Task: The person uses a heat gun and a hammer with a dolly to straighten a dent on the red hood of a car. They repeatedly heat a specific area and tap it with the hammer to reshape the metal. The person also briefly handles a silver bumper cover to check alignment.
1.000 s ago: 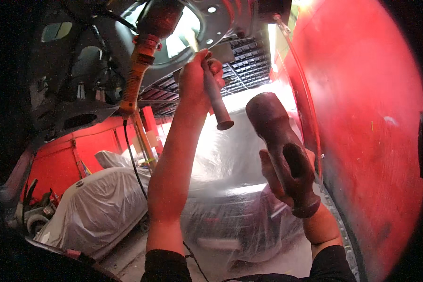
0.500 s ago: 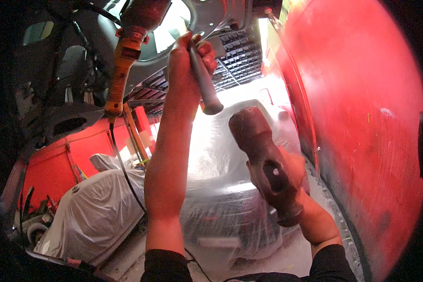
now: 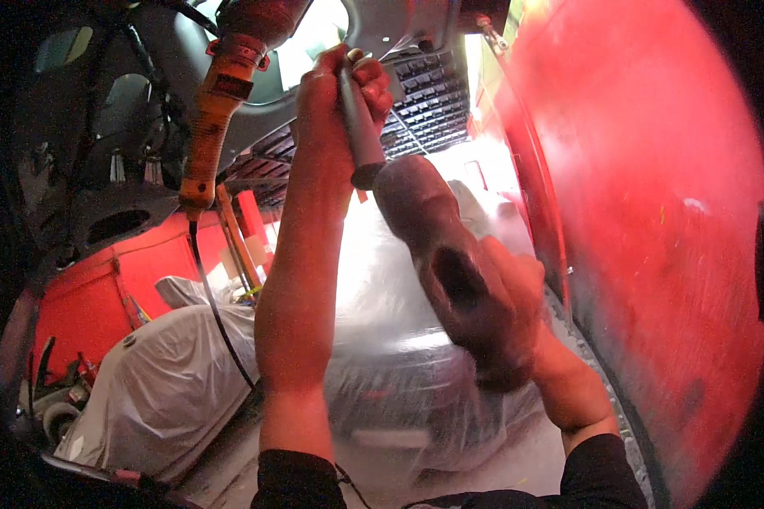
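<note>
From my remote view, the left hand (image 3: 316,100) wraps a metal punch (image 3: 361,131) slanting down-right, its flared end at the hammer (image 3: 412,199) clasped by my right hand (image 3: 518,280); contact I can't tell.

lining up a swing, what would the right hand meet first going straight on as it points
Its hammer would probably meet the lower end of the dark rod in the left hand, though depth is unclear.

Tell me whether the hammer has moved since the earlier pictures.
Yes. The hammer has moved left, away from the red wall, and closer to the metal rod in the left hand.
</note>
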Motion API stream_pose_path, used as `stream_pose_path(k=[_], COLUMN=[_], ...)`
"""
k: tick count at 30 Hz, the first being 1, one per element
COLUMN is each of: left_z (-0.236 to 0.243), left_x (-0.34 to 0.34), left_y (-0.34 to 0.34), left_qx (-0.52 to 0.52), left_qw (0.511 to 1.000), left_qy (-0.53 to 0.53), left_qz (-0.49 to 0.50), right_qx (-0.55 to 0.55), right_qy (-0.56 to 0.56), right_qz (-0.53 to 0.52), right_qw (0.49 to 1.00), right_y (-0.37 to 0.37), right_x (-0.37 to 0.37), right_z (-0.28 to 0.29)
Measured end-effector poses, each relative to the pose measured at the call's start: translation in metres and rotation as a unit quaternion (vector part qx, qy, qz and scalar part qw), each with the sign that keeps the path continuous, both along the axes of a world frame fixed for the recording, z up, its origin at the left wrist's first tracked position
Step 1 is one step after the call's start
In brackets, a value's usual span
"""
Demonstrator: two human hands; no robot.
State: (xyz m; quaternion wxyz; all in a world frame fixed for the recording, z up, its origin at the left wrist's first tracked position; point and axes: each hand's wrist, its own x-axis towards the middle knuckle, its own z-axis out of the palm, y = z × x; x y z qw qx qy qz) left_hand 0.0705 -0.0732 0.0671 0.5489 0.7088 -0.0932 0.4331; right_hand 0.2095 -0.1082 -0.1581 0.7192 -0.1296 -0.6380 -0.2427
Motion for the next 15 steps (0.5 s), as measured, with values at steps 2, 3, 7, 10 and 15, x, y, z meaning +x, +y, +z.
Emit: stream_pose_path(k=[2,3,7,10,15], left_z=[-0.003,-0.006,-0.003,-0.012,-0.004], left_x=[0.005,0.009,0.008,0.012,0.009], left_y=[-0.004,-0.005,0.002,-0.002,0.001], left_qx=[0.019,0.024,0.055,0.057,0.050], left_qw=[0.998,0.997,0.998,0.998,0.998], left_qy=[-0.042,-0.061,-0.043,-0.038,-0.025], left_qz=[0.035,0.052,0.005,0.002,-0.012], right_qx=[0.064,0.053,-0.020,-0.066,-0.128], right_qy=[-0.014,-0.024,-0.036,-0.011,-0.004], right_qz=[0.046,0.061,0.018,0.042,0.007], right_qw=[0.997,0.996,0.999,0.997,0.992], right_y=[-0.011,-0.005,-0.011,-0.003,-0.005], right_x=[0.001,0.001,0.005,0.005,0.005], right_z=[-0.001,-0.002,0.000,-0.021,-0.031])
